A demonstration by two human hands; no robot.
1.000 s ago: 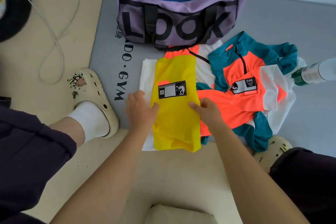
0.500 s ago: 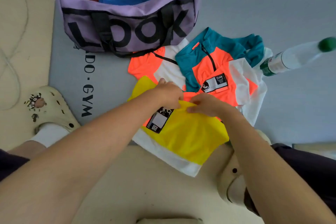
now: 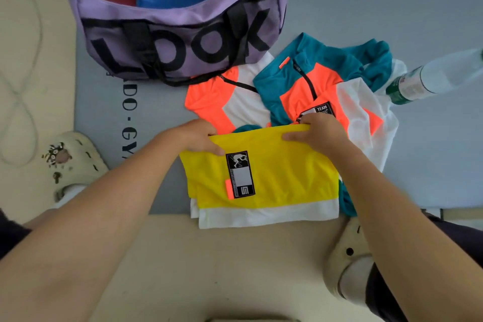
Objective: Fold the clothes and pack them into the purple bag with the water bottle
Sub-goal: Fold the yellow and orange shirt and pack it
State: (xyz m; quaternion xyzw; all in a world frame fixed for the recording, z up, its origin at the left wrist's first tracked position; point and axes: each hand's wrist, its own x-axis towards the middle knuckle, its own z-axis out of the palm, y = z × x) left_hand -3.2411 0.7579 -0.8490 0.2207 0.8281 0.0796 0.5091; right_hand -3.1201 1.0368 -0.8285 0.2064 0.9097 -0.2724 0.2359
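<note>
On the floor mat: folded yellow shirt (image 3: 264, 172)
Left hand (image 3: 194, 137): pinching shirt's far edge
Right hand (image 3: 317, 133): gripping same edge
Behind: purple bag (image 3: 177, 34), unzipped
Far right: water bottle (image 3: 431, 78), lying down

L hand (image 3: 198, 138), R hand (image 3: 317, 133) both pinched, palms down

Big black letters on the purple bag (image 3: 180, 34) spell "LOOK", the handle straps crossing part of them. On the grey mat (image 3: 109, 112), black lettering runs sideways: "DO-GY" is readable, the rest cut off by the bag and an arm. The patch (image 3: 322, 110) on the teal and orange top reads "TEAM". The black patch (image 3: 240, 174) on the yellow shirt has small print, too fine to read. The bottle label (image 3: 403, 87) is blurred.
</note>
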